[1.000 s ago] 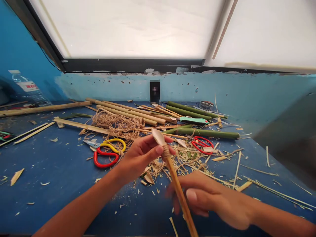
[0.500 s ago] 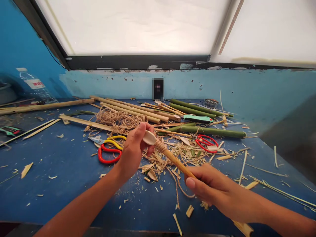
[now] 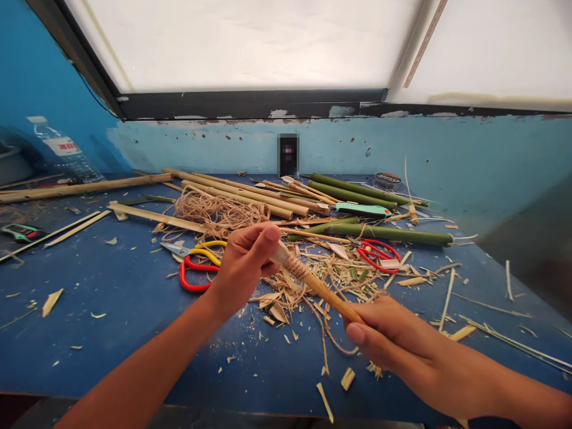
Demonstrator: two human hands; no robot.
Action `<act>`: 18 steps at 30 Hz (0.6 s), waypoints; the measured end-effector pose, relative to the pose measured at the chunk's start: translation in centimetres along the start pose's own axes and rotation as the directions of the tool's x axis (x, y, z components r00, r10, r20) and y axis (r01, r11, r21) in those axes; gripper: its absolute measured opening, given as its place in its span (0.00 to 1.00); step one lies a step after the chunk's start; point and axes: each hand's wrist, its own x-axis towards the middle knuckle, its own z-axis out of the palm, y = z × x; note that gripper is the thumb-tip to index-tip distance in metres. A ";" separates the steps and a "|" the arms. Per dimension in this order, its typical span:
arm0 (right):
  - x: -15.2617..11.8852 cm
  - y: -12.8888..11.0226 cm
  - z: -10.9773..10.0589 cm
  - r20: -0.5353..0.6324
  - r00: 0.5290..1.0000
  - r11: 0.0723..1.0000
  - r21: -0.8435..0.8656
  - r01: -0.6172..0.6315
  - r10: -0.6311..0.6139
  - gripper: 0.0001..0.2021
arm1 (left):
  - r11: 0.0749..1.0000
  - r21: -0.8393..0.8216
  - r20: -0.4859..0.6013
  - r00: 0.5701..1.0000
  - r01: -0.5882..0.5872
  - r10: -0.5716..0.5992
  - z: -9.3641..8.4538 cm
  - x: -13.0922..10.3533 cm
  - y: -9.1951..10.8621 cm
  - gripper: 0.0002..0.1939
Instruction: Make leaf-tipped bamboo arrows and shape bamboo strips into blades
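A bamboo stick [image 3: 328, 293] slants between my hands, with twine [image 3: 297, 266] wound round its upper end and a pale flat piece [image 3: 280, 253] at the tip. My left hand [image 3: 248, 256] pinches that pale piece between thumb and fingers, covering most of it. Lower down, my right hand [image 3: 397, 342] is wrapped round the stick's other end. Yellow and red scissors [image 3: 192, 268] lie just left of my left hand. Beneath the stick are shavings and loose twine.
Tangled twine [image 3: 214, 211], cut bamboo poles [image 3: 250, 199] and green bamboo [image 3: 393, 234] lie across the blue table [image 3: 147, 339]. A turquoise-handled tool [image 3: 364, 210] and red-handled scissors [image 3: 379, 256] sit behind my right hand. A bottle [image 3: 65, 149] stands at the back left.
My left thumb and fingers have closed over the pale tip, which showed more fully before. Both hands and the stick have shifted slightly right in the view.
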 end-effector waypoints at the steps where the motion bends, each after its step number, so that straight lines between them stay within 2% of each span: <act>1: 0.0 -0.1 -0.1 0.004 1.000 1.000 -0.004 -0.016 0.016 0.26 | 1.000 0.001 0.006 1.000 -0.003 0.003 0.0 0.0 -0.1 0.28; 6: -0.1 -0.2 -0.4 0.031 0.997 0.996 -0.040 -0.074 0.076 0.30 | 0.999 0.030 0.039 0.999 0.010 -0.011 -0.5 0.1 -0.4 0.25; 12: 0.0 0.4 -0.4 0.015 0.998 0.998 -0.022 -0.066 0.066 0.28 | 0.997 0.031 0.002 0.998 0.070 -0.070 -0.6 0.2 -0.9 0.21; 15: 0.4 0.6 -0.6 0.048 0.998 0.990 0.136 -0.039 0.033 0.26 | 0.995 0.011 -0.017 0.995 0.096 -0.096 -0.2 0.3 -0.8 0.25; 18: 0.8 0.8 -1.1 0.114 0.993 0.940 0.340 -0.016 -0.024 0.23 | 0.992 -0.035 -0.124 0.984 0.121 -0.124 -0.1 0.8 -0.5 0.30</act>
